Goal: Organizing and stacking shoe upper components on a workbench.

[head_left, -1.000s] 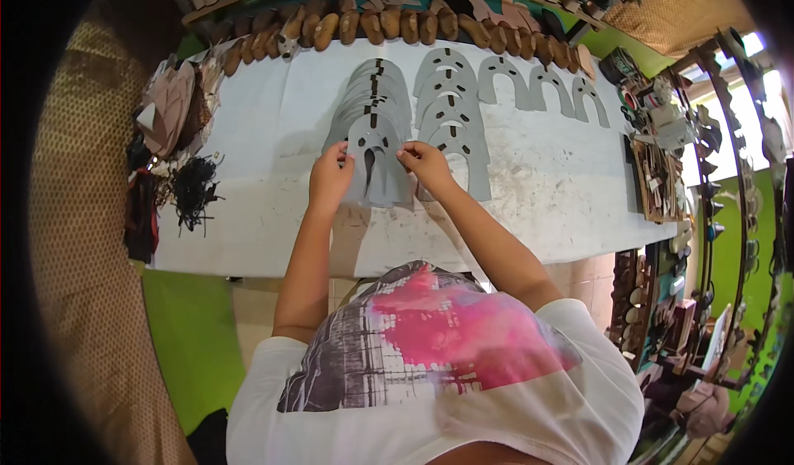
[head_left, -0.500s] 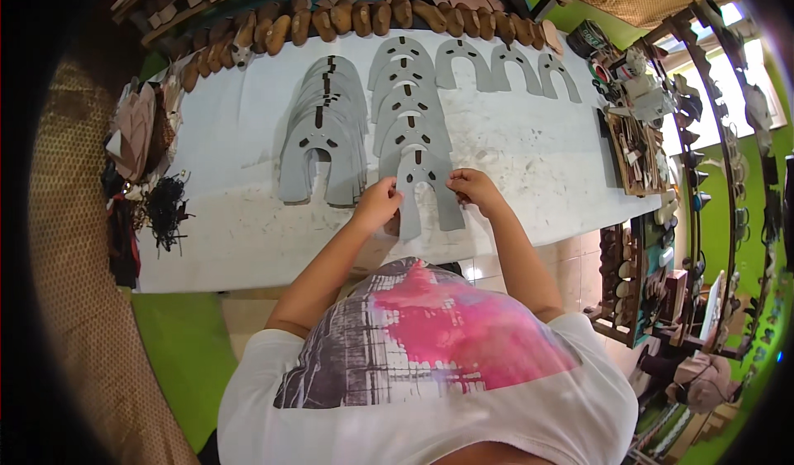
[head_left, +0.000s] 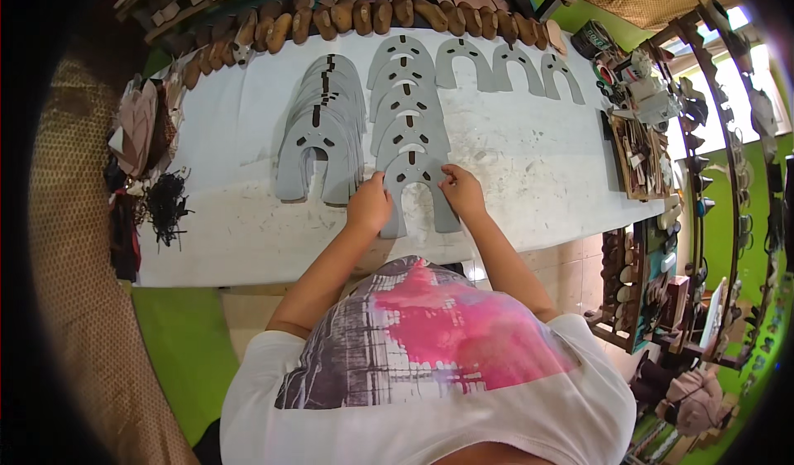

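Observation:
Grey horseshoe-shaped cut pieces lie in overlapping rows on a white table (head_left: 538, 167). My left hand (head_left: 369, 205) and my right hand (head_left: 461, 192) press on the two legs of the nearest grey piece (head_left: 418, 186), which ends the middle row (head_left: 405, 105). Left of it runs a thicker overlapping stack of the same pieces (head_left: 322, 134). Both hands lie flat-fingered on the piece, fingertips pinching its edges.
Three single grey pieces (head_left: 513, 68) lie at the table's far right. Wooden shoe lasts (head_left: 364, 14) line the far edge. Black cords and scraps (head_left: 165, 205) sit at the left end. Racks with tools and shoe parts (head_left: 653, 151) stand to the right.
Both hands drew back toward me from the left stack to the near end of the middle row, and a grey piece now lies there under them.

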Available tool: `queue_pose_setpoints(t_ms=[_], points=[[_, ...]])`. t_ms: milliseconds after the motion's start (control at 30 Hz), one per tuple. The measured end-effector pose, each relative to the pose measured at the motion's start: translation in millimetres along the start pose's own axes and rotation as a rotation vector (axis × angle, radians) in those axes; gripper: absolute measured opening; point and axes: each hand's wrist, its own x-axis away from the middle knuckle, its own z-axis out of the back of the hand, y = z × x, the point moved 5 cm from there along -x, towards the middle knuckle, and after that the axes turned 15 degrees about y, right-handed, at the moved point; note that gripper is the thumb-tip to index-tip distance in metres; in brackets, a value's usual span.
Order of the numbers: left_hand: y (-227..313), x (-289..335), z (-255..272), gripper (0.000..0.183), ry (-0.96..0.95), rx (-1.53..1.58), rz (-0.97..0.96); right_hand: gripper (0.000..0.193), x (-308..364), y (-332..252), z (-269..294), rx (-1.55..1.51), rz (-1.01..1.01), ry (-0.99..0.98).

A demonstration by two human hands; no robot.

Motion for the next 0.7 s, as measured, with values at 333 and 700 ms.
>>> queue_pose_setpoints(t_ms=[333, 700], points=[[13.3, 36.1, -23.1, 0.063, 0.152, -0.088, -0.518, 0.053, 45.8, -23.3, -24.6, 0.416, 0.605, 0.053], [7.8, 12.1, 12.7, 0.052, 0.1, 0.122, -0.504, 0.05, 34.2, -43.8, -19.9, 0.353, 0.479, 0.167]])
